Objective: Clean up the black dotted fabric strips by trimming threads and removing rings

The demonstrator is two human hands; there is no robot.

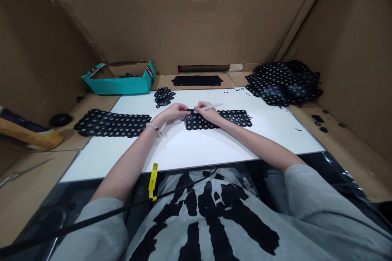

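Note:
A black sheet of joined round pieces with pale centres [235, 118] lies flat on the white board [171, 151] in front of me. My left hand [175, 111] pinches the sheet's upper left corner between thumb and fingers. Wrapped round a white pen-like tool [214, 106], my right hand [207, 111] rests over the sheet. The tool's tip points down-left, close to my left fingertips; whether it touches a piece is too small to tell. A second, longer black sheet [113, 124] lies to the left, partly beside my left wrist.
Behind my left hand is a small cluster of round pieces [163, 97]. A teal box [119, 85], a black stack [197, 80] and a large pile of sheets [283, 83] stand along the back. Tweezers [27, 170] lie at left; black scraps [318, 119] at right. Cardboard walls surround the board.

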